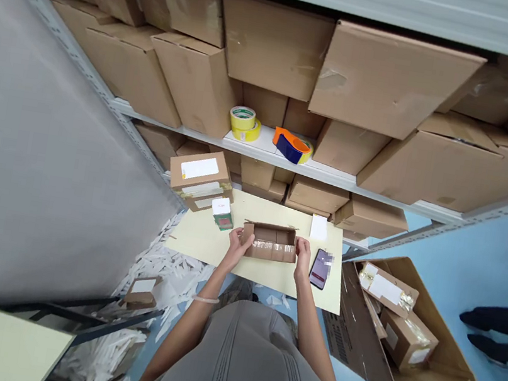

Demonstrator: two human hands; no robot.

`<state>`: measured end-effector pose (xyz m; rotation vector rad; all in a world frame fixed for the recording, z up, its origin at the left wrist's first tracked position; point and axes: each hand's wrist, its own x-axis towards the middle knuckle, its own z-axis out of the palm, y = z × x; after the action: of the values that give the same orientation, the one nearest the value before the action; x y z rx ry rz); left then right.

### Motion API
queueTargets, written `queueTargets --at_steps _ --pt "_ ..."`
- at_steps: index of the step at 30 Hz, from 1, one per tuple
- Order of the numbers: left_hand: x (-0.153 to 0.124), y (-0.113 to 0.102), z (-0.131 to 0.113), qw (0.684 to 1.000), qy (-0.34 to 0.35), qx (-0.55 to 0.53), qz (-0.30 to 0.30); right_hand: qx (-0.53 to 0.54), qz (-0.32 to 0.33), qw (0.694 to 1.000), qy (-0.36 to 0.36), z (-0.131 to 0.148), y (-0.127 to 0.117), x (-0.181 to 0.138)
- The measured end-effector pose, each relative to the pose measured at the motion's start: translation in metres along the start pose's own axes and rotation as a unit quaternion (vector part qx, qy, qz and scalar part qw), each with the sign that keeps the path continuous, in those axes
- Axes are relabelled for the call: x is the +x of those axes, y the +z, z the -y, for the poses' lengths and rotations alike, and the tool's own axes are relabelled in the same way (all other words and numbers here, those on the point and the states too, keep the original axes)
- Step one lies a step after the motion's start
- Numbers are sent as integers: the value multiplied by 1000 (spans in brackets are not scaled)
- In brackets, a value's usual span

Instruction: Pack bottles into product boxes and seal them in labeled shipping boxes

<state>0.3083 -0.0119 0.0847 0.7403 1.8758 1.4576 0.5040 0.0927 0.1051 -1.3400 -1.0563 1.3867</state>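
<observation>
A small brown cardboard box (270,242) with open flaps lies on the pale yellow table (198,243) in front of me. My left hand (238,247) grips its left end, fingers curled round the edge. My right hand (303,255) holds its right end the same way. Shiny tape runs along the box's near side. A small green item with a white label (222,213) stands just left of the box. A phone (320,268) lies to the right of my right hand, and a white slip (318,227) lies behind it.
Stacked labelled boxes (199,179) sit at the table's back left. Shelves of cartons stand behind, with yellow tape rolls (243,123) and an orange-blue tape dispenser (290,146). A big open carton (443,359) with packed parcels lies on the floor at right. White paper strips (164,279) litter the floor at left. Another person's feet (495,328) show at far right.
</observation>
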Motion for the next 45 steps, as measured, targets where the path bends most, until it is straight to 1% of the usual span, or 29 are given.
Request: queueTargets --at_steps 2,4,7,9,14,19,21,24,27,29,32,34,37,40,42,45 --pt "-13 -4 8 1000 6 13 -20 -9 -3 1000 10 0 6 -2" --pt "-28 -11 16 999 2 14 -45 -23 8 1000 17 0 16 -7" --pt "-52 -28 22 996 -16 11 -87 -42 33 998 12 4 34 -20" --pt "-66 -42 23 993 -34 3 -117 -52 63 997 5 7 46 -31" --pt "-87 -80 17 982 -61 -47 -175 -61 153 986 -6 17 67 -58" --pt "-102 -116 2 979 -57 -37 -193 -65 181 981 -30 24 87 -80" --pt "-111 -131 -5 979 -42 -20 -199 -68 191 979 -26 24 102 -91" --pt "-133 -162 -9 972 -24 1 -232 -87 212 973 -20 19 135 -117" --pt "-168 -206 -2 958 -21 16 -285 -106 255 960 -44 8 177 -161" --pt "-200 -242 10 945 -24 24 -325 -114 310 942 -62 -4 206 -200" --pt "-257 -302 35 916 -43 30 -397 -135 410 901 -53 -28 247 -273" --pt "-296 -343 54 888 -74 21 -453 -154 468 869 -41 -47 269 -326" --pt "-350 -396 80 839 -111 15 -532 -170 547 818 -54 -78 291 -407" --pt "-391 -439 103 804 -119 28 -582 -177 609 769 -85 -108 305 -476" --pt "-412 -462 115 790 -132 18 -599 -192 631 744 -108 -124 312 -511" --pt "-432 -491 129 781 -163 -55 -600 -208 647 718 -149 -137 319 -544"
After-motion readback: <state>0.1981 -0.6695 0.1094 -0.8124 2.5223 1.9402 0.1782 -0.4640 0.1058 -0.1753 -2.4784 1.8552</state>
